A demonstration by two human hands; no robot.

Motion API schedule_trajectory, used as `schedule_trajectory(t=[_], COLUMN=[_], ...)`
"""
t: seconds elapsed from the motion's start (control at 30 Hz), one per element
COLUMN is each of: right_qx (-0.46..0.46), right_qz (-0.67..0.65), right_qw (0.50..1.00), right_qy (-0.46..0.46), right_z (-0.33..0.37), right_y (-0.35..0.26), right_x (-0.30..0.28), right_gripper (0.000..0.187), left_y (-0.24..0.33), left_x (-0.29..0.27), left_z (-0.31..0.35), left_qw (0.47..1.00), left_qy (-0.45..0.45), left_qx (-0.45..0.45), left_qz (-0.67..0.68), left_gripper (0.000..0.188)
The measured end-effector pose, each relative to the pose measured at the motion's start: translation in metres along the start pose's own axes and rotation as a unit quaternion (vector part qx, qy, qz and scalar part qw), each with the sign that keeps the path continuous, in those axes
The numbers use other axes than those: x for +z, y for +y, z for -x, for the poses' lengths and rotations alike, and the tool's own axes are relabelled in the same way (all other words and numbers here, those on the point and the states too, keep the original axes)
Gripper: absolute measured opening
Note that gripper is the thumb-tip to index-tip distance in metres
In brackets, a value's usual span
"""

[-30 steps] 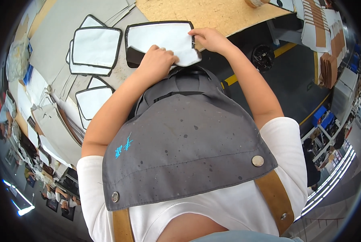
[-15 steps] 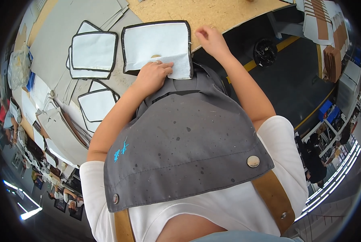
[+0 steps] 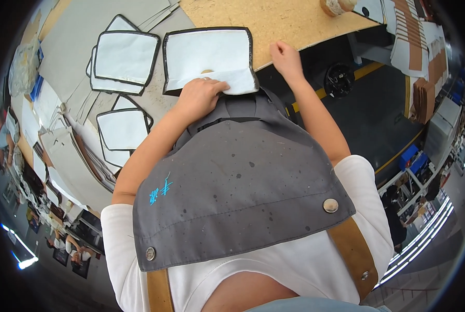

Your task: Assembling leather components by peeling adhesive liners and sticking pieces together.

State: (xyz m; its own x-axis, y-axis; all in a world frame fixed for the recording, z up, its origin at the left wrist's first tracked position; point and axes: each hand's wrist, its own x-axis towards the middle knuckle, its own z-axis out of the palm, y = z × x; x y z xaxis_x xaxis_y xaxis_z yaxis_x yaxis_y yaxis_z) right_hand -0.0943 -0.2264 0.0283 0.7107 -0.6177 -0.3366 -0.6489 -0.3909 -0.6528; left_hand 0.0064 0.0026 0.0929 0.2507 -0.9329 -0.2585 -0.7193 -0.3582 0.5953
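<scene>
Plastic bag (image 3: 23, 70): clear, well L of both hands.
Upper pile (image 3: 126, 54): white panels w/ black edging, overlapped, L of & beyond L hand; prob. parked there to free the spot in front.
Lower pile (image 3: 121, 130): similar panels, just L of L forearm, prob. within easy reach.
L hand (image 3: 200, 97): on near side of held panel, fingers bent over flap, apparently to keep it down; thumb hidden, can't tell if pinching.
Held panel (image 3: 206, 49): white, black-edged, on desk (image 3: 274, 31) betw. hands, near edge by apron (image 3: 237, 156); flap (image 3: 240, 82) folded along near side.
R hand (image 3: 287, 61): off panel, just R of it, fingers curled, tips together; can't tell re: anything thin inside.
Roll (image 3: 338, 6): beyond & R of R hand, on desk.
</scene>
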Motion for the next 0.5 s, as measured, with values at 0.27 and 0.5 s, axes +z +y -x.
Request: schedule_trajectory(t=[0.27,0.5], right_qx=[-0.295,-0.247], right_qz=[0.111,0.209], right_qw=[0.896,0.847], right_qy=[-0.313,-0.422], right_z=[0.028,0.025], right_y=[-0.118,-0.136], right_x=[-0.024,-0.002], right_gripper=[0.046,0.042], left_y=[0.015,-0.019], left_x=[-0.008,-0.031], left_z=[-0.018,0.059], left_qw=[0.986,0.943], left_qy=[-0.064,0.286], left_qx=[-0.026,-0.171], left_qz=[-0.149,-0.020], left_gripper=[0.016,0.039])
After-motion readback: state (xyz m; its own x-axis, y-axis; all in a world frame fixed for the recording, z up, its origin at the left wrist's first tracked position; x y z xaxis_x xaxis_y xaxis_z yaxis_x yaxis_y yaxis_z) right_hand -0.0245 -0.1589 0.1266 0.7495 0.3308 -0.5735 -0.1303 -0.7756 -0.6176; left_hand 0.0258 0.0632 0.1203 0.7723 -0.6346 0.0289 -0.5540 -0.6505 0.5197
